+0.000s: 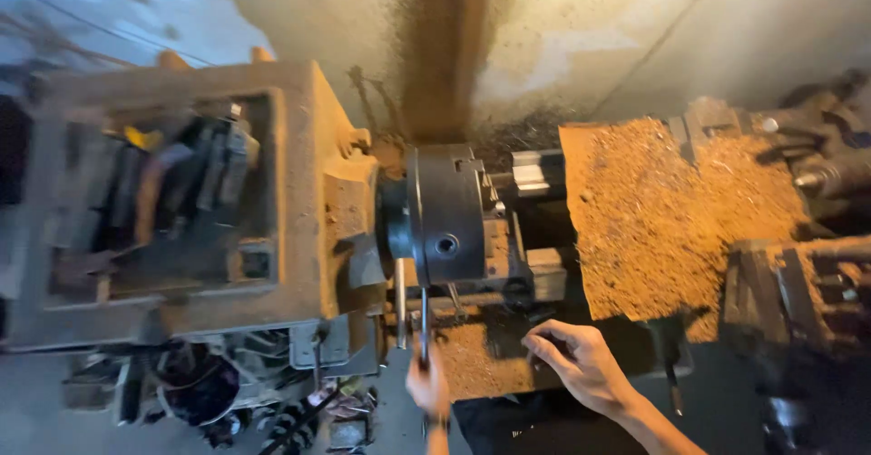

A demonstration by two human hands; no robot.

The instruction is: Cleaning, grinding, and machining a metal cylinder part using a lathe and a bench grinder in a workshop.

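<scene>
A lathe fills the view, with its dark round chuck (445, 215) at the centre and a rusty headstock (299, 201) to its left. My left hand (428, 384) is below the chuck, closed around a thin metal rod or key (424, 323) that points up toward the chuck. A second upright rod (400, 301) stands just left of it. My right hand (581, 360) rests on the lathe's front edge with fingers curled and apart, holding nothing. A shiny metal workpiece (533, 172) sits just right of the chuck.
A thick bed of orange-brown shavings (671, 210) covers the carriage at right. Tools lie in the open tray (154, 201) on top of the headstock. Dark machine parts (817, 156) stand at far right. Clutter (209, 391) lies below the headstock. A stained wall (581, 29) is behind.
</scene>
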